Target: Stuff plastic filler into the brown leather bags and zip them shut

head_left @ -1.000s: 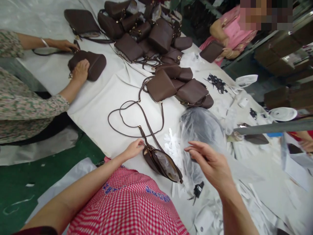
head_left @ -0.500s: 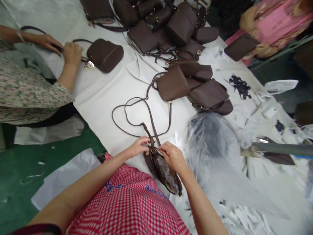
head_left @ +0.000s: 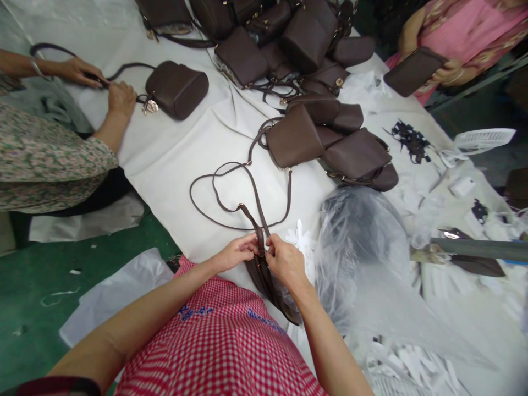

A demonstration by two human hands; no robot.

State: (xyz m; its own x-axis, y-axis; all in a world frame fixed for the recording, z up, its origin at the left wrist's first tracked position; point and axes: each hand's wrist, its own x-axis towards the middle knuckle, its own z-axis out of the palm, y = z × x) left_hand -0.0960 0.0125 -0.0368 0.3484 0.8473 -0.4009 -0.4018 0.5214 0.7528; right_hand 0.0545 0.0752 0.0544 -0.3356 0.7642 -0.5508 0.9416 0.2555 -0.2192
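Observation:
A dark brown handbag (head_left: pixel 264 283) lies against my checked apron at the table edge, tilted with its narrow top end away from me. My left hand (head_left: pixel 236 254) pinches it from the left, where the strap joins the bag. On the other side, my right hand (head_left: pixel 286 263) has thumb and fingers closed on the same end, by the strap base. The bag's thin strap (head_left: pixel 252 190) runs out from between my hands and loops across the white cloth. My fingers hide the exact spot they grip, and my right hand covers part of the bag's opening.
Brown bags (head_left: pixel 295 137) lie ahead, with a larger pile behind. Crumpled clear plastic (head_left: pixel 363 242) sits to my right, near white strips (head_left: pixel 408 363) and small black pieces (head_left: pixel 410 141). A co-worker at left handles a bag (head_left: pixel 177 89); another at right holds a brown pouch (head_left: pixel 414 71).
My hands have come closer together at the bag's top end. The bag has turned, so its plastic-lined opening shows less. The co-worker's pouch at right has shifted slightly.

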